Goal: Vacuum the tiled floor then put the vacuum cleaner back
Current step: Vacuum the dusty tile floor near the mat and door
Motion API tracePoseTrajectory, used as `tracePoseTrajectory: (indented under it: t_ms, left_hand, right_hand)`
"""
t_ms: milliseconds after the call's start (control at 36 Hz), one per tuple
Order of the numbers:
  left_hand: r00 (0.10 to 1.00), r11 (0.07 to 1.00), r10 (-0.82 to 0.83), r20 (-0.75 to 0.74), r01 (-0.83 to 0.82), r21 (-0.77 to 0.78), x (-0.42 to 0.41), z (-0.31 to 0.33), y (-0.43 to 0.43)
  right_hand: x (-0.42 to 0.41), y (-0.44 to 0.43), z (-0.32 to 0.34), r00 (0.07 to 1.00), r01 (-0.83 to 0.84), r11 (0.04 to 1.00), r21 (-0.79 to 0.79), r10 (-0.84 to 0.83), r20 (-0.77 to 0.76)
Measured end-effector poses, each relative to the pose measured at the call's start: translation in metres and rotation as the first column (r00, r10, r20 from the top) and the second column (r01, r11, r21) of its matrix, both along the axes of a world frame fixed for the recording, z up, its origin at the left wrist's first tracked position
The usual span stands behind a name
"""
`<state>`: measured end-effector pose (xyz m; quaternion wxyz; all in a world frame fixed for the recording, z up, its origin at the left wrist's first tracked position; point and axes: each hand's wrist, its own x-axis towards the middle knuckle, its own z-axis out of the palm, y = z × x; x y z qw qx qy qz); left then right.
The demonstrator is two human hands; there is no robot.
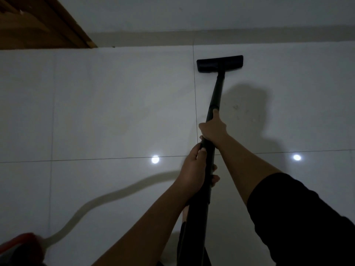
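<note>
A black vacuum wand [216, 96] runs from the bottom middle up to a flat black floor head [220, 63], which rests on the glossy white tiled floor [115, 112] close to the far wall. My right hand [213, 129] grips the wand higher up, thumb along the tube. My left hand [194, 169] is wrapped around the wand just below it. A pale hose [107, 196] curves across the floor to the red and dark vacuum body [21, 248] at the bottom left corner.
A white wall with a skirting strip [192, 38] bounds the floor at the top. A wooden door frame [50, 24] stands at the top left. Two ceiling lights are reflected in the tiles, and a shadow [247, 104] lies to the right of the wand.
</note>
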<state>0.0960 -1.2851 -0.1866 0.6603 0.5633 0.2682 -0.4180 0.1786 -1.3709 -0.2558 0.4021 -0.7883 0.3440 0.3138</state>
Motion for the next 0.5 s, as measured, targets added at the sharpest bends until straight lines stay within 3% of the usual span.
tracePoseTrajectory:
  t_ms: [222,361,500]
  left_hand:
    - [0.999,1.000,-0.024,-0.033,0.023,-0.011,-0.019,0.005,0.000]
    - [0.998,0.998,-0.062,-0.025,0.062,-0.017,-0.036,0.007,-0.004]
    - [0.992,0.992,-0.123,-0.019,0.122,-0.035,-0.053,0.010,-0.014]
  right_hand:
    - [-0.027,-0.003,0.006,0.996,0.085,0.992,0.091,-0.089,0.033]
    - [-0.043,-0.009,0.007,0.998,0.070,0.997,0.028,-0.070,0.001]
    - [-0.069,-0.026,0.008,0.986,0.163,0.987,0.004,-0.163,-0.018]
